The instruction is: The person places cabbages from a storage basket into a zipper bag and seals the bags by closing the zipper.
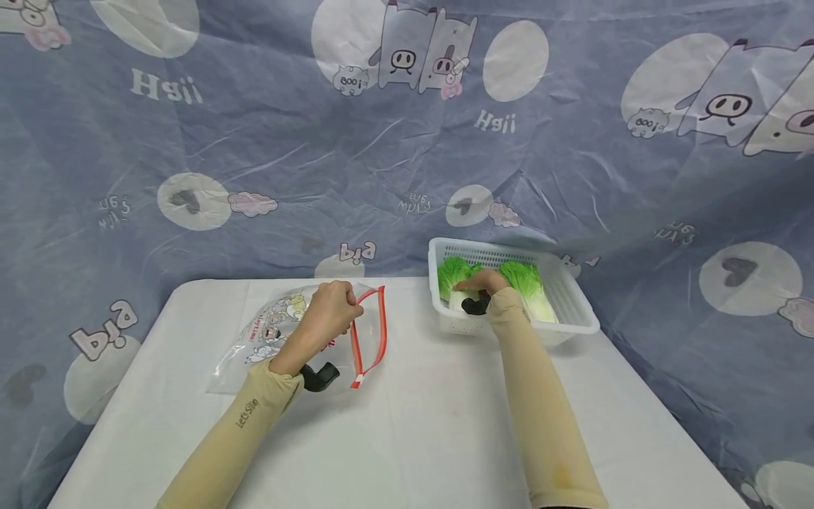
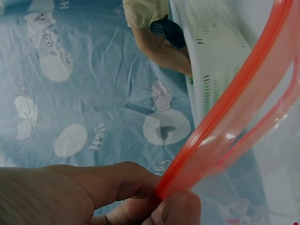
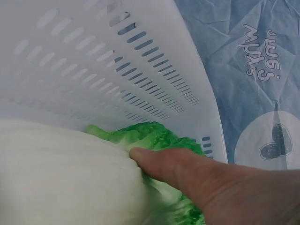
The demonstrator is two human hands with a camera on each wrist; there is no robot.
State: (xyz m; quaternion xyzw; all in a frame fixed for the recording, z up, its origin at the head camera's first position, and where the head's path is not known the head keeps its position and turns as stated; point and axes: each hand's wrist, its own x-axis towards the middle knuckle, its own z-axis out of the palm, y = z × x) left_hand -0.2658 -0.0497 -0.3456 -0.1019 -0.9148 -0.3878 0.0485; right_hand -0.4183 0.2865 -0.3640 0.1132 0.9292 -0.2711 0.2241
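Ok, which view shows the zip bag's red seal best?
The left wrist view: the red seal fills the frame, pinched by the left hand. The head view shows the whole bag but its seal small. The right wrist view shows only cabbage and basket.

Clear glossy plastic zip bag point(image 1: 299, 332), printed, with red plastic seal strip, centre-left of frame. White slotted plastic basket point(image 1: 572, 297), smooth, slight sheen, centre right. Green-white cabbage point(image 1: 528, 286), waxy stalk, crinkled leaf. White matt tablecloth point(image 1: 413, 438). Blue printed backdrop cloth point(image 1: 254, 141), wrinkled.
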